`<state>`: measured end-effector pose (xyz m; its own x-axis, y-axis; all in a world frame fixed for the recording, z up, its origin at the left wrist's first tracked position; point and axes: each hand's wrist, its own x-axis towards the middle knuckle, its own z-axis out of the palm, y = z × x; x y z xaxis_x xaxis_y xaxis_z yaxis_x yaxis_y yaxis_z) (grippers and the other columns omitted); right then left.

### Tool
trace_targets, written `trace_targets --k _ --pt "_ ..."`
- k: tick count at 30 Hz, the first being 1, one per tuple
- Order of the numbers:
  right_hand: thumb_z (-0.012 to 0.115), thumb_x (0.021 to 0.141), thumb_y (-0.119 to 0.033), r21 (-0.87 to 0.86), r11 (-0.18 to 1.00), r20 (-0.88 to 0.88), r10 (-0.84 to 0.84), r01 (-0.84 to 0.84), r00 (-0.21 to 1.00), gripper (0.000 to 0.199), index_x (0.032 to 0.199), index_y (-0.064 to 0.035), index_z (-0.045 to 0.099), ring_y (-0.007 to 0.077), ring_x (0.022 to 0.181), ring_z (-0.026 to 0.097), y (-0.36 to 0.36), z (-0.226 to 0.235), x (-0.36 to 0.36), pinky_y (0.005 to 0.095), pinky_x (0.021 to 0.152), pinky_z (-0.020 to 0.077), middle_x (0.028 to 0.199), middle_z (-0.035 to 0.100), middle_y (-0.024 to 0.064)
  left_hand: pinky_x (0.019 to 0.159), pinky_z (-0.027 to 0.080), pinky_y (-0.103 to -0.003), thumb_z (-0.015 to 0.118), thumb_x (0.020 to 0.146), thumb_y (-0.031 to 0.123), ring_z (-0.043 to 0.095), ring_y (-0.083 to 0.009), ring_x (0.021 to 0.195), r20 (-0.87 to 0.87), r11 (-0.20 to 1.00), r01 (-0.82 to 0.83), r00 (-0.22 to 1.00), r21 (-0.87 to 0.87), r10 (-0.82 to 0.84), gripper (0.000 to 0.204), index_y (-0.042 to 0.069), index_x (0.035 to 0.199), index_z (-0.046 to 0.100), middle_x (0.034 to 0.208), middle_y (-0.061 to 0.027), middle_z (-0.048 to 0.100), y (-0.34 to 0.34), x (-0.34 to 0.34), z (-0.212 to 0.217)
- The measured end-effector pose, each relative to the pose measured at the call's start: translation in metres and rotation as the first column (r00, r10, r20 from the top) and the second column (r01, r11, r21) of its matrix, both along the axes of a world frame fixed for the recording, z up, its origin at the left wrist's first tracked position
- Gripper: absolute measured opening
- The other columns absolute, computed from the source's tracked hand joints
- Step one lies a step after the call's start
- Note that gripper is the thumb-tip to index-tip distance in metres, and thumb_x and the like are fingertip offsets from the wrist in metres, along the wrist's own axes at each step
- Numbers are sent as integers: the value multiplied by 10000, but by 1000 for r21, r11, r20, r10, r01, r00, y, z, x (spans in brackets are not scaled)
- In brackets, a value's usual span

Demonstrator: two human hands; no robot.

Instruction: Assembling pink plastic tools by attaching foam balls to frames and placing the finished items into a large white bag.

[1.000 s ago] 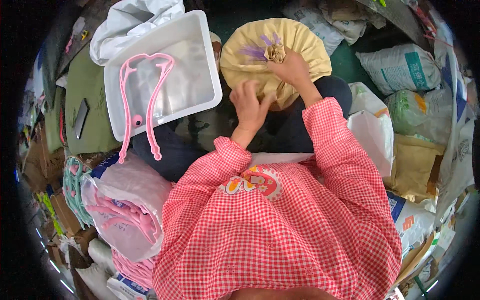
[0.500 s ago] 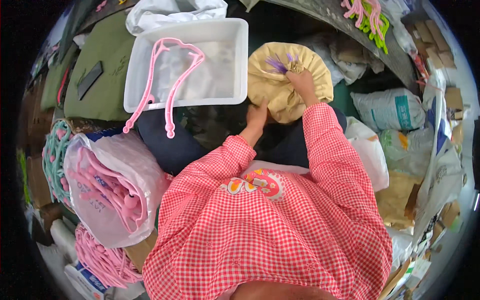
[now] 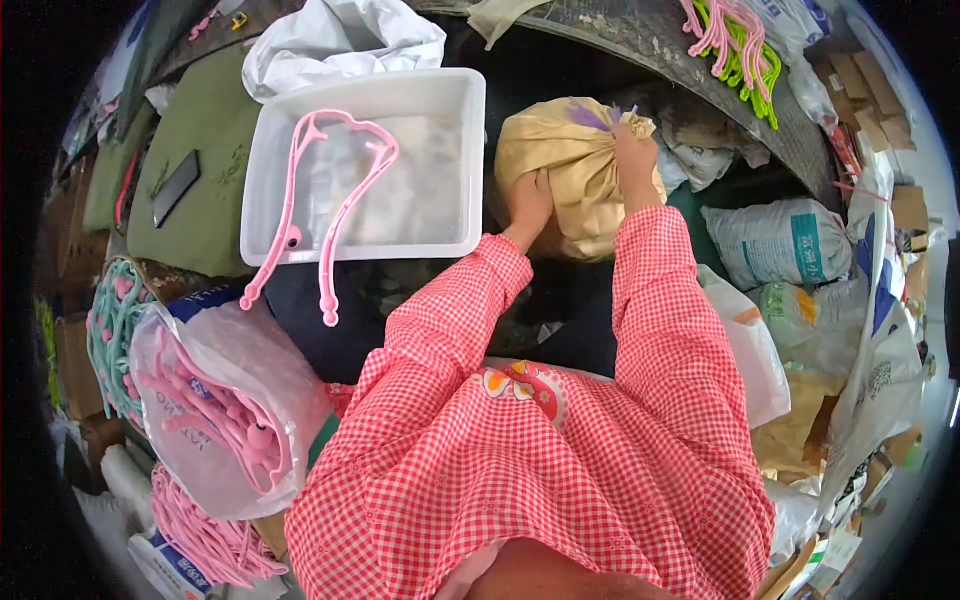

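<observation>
A crowded work corner: a dark curved bench edge (image 3: 640, 40) runs across the top, with sacks, bags and cardboard packed in on every side. In the middle of it, a tan cloth sack (image 3: 570, 190) stands just right of a white plastic tub (image 3: 300, 130). The left hand (image 3: 527, 198) lies flat and spread against the sack's side, fingers open on the cloth. The right hand (image 3: 632, 155) is closed around the gathered neck at the top, where purple strands (image 3: 597, 117) poke out. A pink plastic piece (image 3: 320, 200) lies across the tub, its ends hanging over the near rim. Left of the tub sits an olive cloth (image 3: 200, 190) with a dark flat object (image 3: 175, 188) on it. A clear bag of pink parts (image 3: 225, 410) crowds the lower left; white woven sacks (image 3: 790, 240) press in at the right. Pink and green pieces (image 3: 735, 50) hang over the bench.
</observation>
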<state>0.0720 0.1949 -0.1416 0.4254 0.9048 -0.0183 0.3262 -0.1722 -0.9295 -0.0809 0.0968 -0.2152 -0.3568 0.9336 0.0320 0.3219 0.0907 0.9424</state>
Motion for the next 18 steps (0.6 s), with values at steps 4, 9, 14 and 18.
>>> trace_targets --k 4,9,14,18 --pt "723 747 -205 182 983 -136 21 4 990 291 871 55 686 139 736 603 -10 -3 -2 310 654 479 850 672 44 739 462 -526 499 951 321 604 -470 838 -28 1000 -2 1000 -20 1 385 -20 869 656 867 -272 641 -10 -7 9" --pt "717 766 -210 87 982 -131 175 -165 976 328 975 40 682 154 808 626 -75 3 -18 315 707 494 892 692 81 728 450 -534 502 952 344 595 -470 839 -21 998 50 998 -34 -50 401 -21 841 626 863 -268 636 -67 -29 -10" --pt "731 741 -216 34 971 -156 241 -238 958 372 981 62 672 173 844 649 -143 -4 -35 333 740 509 912 701 115 732 449 -510 593 919 312 585 -453 868 -28 984 68 997 -167 -74 309 3 922 580 883 -243 629 -146 -58 -14" --pt "717 761 -127 6 958 -47 286 -286 957 305 1025 17 664 136 827 628 -187 16 -50 294 738 501 939 682 49 934 409 -432 741 818 230 492 -392 1124 -478 954 152 878 257 -11 503 11 1181 472 1172 -212 522 -155 -78 31"
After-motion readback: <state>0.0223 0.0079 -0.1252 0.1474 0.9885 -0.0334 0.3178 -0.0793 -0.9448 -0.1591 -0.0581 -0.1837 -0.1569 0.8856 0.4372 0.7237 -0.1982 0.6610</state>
